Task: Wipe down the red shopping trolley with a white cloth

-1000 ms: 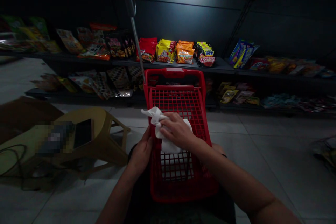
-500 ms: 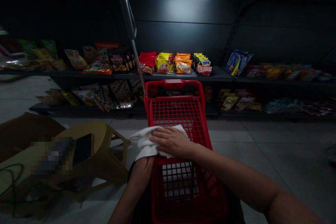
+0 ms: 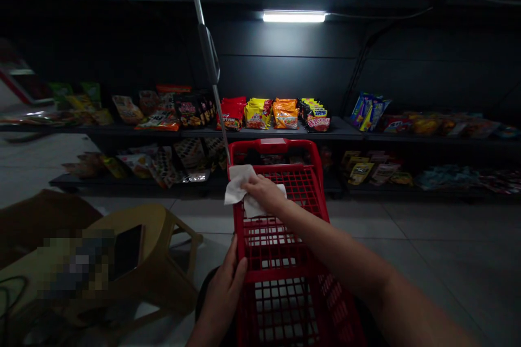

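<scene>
A red plastic shopping basket (image 3: 317,211) with grid walls lies in front of me, between my legs. My right hand (image 3: 262,192) is closed on a crumpled white cloth (image 3: 254,207), pressed against the upper left part of the grid. One loose end of the cloth reaches over the basket's left rim. Lower down, my left hand (image 3: 228,282) grips that same rim, its thumb on the near side and fingertips partly hidden. A silver pole (image 3: 222,124) with a dark grip slants up from the basket's far left corner.
To the left stands a tan stool (image 3: 158,249) bearing a dark phone (image 3: 128,249) and a blurred-out object. An open cardboard box (image 3: 44,209) sits behind it. Dark shelves (image 3: 342,129) with packaged snacks run across the front, under a lit tube lamp (image 3: 293,17).
My right hand has moved the cloth up and slightly left along the basket. The left hand has come off the cloth onto the basket's left rim. The view has tilted upward.
</scene>
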A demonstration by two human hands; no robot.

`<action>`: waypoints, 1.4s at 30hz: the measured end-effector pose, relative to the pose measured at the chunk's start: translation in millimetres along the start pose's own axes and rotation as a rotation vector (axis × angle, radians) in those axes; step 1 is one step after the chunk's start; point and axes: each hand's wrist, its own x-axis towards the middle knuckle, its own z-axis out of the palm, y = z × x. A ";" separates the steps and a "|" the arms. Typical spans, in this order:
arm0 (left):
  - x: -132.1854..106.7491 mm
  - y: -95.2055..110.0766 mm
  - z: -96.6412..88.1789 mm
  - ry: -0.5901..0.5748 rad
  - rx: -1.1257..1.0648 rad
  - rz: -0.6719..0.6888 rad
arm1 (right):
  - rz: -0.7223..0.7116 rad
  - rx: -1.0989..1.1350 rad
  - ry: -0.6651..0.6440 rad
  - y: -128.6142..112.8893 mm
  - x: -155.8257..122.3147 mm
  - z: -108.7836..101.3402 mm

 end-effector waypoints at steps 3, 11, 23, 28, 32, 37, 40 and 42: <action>0.4 -1.1 0.1 -0.003 0.005 0.004 | 0.022 -0.032 0.007 8.2 20.4 0.8; 1.9 -1.7 -1.7 -0.017 -0.007 0.010 | 0.250 -0.196 -0.011 30.4 46.5 -3.5; 9.3 -3.2 1.1 -0.005 -0.013 0.028 | 0.750 -0.359 -0.137 127.7 -67.1 -72.9; 11.2 -7.0 2.4 -0.010 0.004 0.018 | 0.789 -0.326 -0.056 107.7 -51.8 -55.6; 11.0 -10.3 0.5 -0.015 0.018 0.024 | 0.495 -0.150 -0.007 55.6 -11.2 -20.4; 6.6 -9.9 -2.9 -0.003 0.046 0.014 | 0.317 -0.075 0.026 19.8 14.4 2.2; 2.3 -7.4 -5.3 -0.004 0.057 0.010 | 0.254 -0.074 -0.001 38.6 6.5 -9.3; 0.3 -6.2 -6.5 -0.009 0.065 -0.006 | 0.255 -0.098 -0.035 62.9 -6.0 -25.9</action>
